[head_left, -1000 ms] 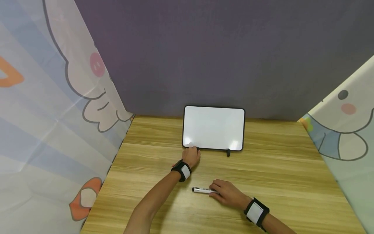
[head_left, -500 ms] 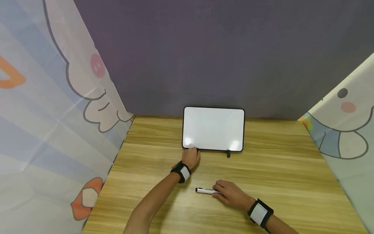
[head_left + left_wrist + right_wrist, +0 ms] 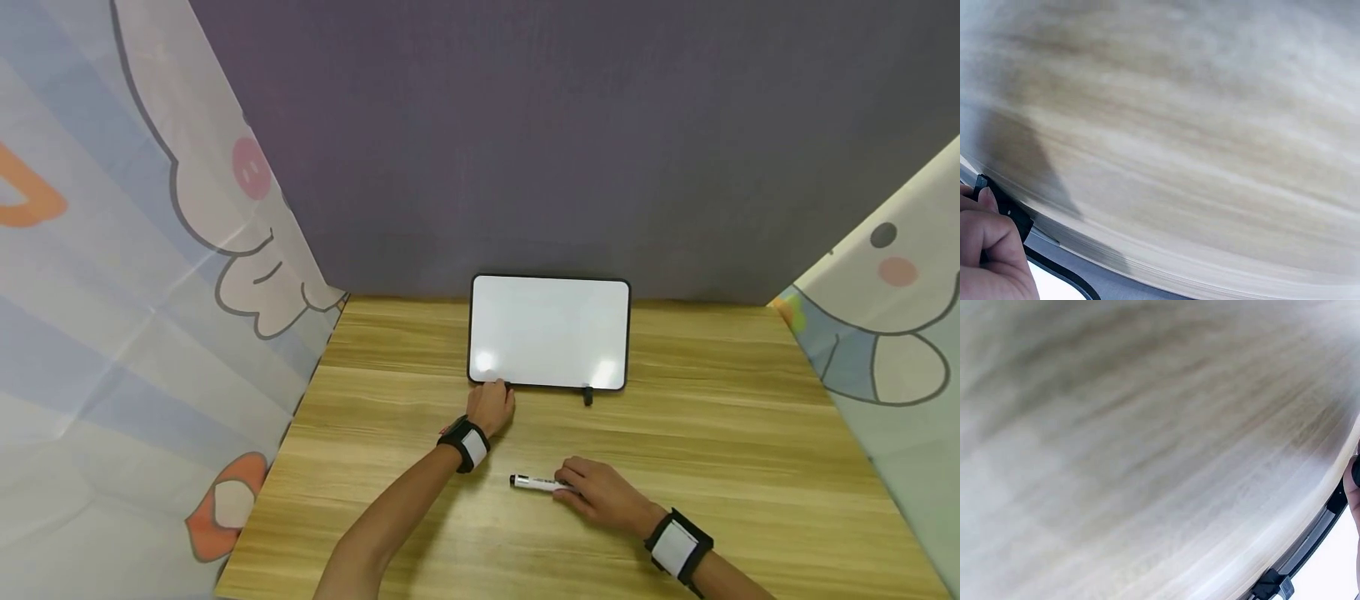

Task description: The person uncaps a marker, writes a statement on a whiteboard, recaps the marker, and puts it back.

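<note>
A small whiteboard (image 3: 549, 329) with a thin black frame stands tilted back on black feet at the rear of the table. At its lower left corner, my left hand (image 3: 491, 408) pinches a black stand foot (image 3: 1017, 220), mostly hidden by the fingers in the head view. The other stand foot (image 3: 588, 397) shows under the board's right side. Closer to me, my right hand (image 3: 600, 495) grips a white marker (image 3: 534, 482) near its right end. Its black cap points left, and the far end is hidden in the hand.
The wood-grain table (image 3: 712, 400) spreads around both hands. Behind the board rises a dark grey panel (image 3: 555, 150). Cartoon-printed sheets flank the table, one on the left (image 3: 150, 358) and one on the right (image 3: 911, 367).
My right hand has slid a short way to the right, carrying the marker along. The left hand and the whiteboard stay where they were.
</note>
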A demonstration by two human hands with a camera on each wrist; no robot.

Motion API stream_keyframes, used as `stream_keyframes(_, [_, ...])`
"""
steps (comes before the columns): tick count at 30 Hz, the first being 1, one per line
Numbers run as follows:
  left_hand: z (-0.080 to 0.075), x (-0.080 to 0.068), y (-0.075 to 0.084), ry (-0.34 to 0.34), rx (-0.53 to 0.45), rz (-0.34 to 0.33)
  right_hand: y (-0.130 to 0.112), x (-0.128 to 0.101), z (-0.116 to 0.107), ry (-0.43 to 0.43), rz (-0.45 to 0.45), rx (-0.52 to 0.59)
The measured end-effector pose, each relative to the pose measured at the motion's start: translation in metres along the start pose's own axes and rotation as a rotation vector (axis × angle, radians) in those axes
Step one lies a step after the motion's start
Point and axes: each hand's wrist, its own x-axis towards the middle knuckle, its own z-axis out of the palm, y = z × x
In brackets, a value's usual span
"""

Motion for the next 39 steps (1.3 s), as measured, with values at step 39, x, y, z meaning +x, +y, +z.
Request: stream_keyframes(39, [-0.001,-0.020,0.002,0.026,-0.011,0.025,-0.002,-0.002,-0.002,0.034,-0.005,-0.031])
